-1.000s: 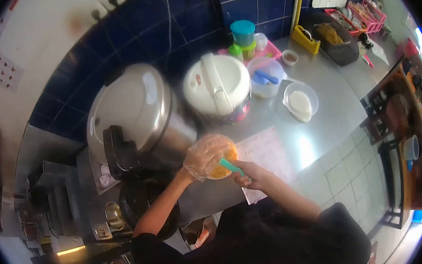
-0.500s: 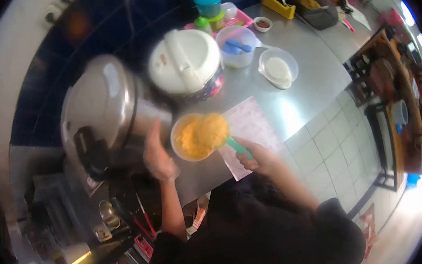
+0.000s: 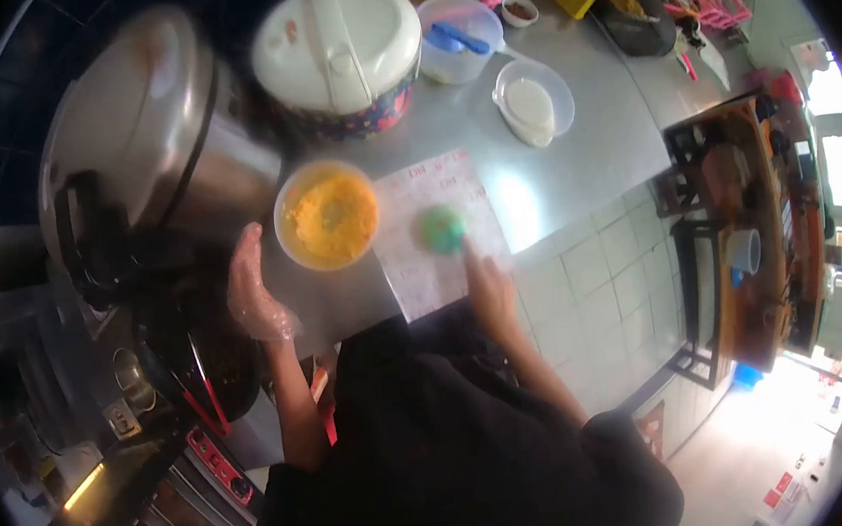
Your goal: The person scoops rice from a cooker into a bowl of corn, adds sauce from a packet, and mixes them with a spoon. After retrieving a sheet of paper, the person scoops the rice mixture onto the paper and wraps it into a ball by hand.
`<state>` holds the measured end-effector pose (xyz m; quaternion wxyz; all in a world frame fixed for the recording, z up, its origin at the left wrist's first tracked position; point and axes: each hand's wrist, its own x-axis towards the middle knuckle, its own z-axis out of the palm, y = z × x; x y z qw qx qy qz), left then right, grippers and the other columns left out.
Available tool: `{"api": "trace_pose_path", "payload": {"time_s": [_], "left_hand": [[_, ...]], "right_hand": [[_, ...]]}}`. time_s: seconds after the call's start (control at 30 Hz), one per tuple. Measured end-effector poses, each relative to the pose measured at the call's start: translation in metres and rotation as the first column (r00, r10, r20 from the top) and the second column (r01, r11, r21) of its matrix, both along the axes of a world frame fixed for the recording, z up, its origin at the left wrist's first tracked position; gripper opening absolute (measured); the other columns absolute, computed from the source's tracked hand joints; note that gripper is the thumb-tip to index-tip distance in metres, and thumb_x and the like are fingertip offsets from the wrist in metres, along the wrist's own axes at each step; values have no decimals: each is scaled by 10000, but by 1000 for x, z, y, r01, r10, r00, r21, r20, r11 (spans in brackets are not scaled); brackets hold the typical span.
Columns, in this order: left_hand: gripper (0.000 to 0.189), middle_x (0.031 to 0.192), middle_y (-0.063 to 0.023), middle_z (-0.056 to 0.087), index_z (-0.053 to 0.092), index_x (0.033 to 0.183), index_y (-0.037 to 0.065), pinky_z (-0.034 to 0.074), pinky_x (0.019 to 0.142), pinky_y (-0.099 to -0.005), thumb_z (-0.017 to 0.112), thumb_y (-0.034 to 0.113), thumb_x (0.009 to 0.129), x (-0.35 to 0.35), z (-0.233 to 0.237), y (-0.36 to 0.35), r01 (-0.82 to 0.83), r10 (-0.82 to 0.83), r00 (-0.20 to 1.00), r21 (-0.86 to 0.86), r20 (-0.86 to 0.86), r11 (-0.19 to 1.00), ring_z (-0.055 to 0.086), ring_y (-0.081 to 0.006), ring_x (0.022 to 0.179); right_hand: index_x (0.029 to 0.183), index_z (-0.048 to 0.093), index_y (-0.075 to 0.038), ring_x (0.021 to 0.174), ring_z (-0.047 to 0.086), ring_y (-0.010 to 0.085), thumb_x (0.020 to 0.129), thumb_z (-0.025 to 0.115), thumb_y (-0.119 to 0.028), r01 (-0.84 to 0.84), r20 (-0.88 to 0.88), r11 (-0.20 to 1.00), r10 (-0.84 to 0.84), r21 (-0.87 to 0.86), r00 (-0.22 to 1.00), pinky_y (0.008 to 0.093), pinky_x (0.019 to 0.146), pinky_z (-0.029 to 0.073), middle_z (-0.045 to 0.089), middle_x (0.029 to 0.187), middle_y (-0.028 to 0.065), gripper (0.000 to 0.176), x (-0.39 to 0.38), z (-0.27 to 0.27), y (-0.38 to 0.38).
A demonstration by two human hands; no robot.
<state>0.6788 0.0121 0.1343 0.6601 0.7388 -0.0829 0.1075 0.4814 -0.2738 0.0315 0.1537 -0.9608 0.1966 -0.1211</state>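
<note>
grn scoop (image 3: 442, 229) in rt grip (image 3: 491, 292)

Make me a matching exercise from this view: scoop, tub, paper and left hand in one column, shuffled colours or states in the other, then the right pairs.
1. Scoop
2. Tub
3. Paper
4. Left hand

A. In a clear glove, holding nothing
B. Whitish with pinkish print
C. Holding yellow food
D. Green, in the right hand

Pairs: 1-D, 2-C, 3-B, 4-A
</note>
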Motion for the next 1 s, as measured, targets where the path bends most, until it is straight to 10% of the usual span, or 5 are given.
{"api": "trace_pose_path", "payload": {"time_s": [0.37,0.47,0.53,0.73,1.0], "left_hand": [[461,1259,-181,648,565,1399,41,442,1067,-434,609,255,993,-17,-18,-16,-181,54,977,654,209,734,591,-294,1227],[630,1133,-152,652,463,1482,58,491,973,-397,699,288,944,-26,-10,-33,-145,355,894,571,-275,808,621,-231,1081],[671,938,-67,659,429,1497,54,521,678,-272,739,209,922,-16,-51,-19,-78,179,871,231,-458,970,613,-121,768],[521,865,-34,680,545,1414,48,532,709,-279,631,84,901,-3,-69,-15,-56,37,812,-14,-582,998,638,-114,764],[394,966,-122,719,565,1335,12,550,614,-259,669,166,989,-32,-101,24,-333,308,861,9,-405,943,686,-143,776]], "right_hand": [[1537,443,-288,570,587,248,920,661,-104,-91,-69,995,88,-34,994,412,468,462,510,794,67,680,-3,-1,9],[1522,465,-273,604,594,250,913,682,-114,-97,-30,995,96,-38,995,416,487,458,518,801,68,666,-7,-8,9],[1512,479,-267,624,599,251,909,692,-116,-116,18,992,117,-57,993,417,498,455,522,804,68,658,-6,-9,9],[1438,583,-209,636,606,242,870,703,8,-89,367,976,10,199,930,393,520,471,590,778,77,619,47,75,15],[1358,634,-283,772,645,248,889,720,-217,-537,116,840,543,-76,832,373,653,549,605,868,78,481,160,138,78]]}}
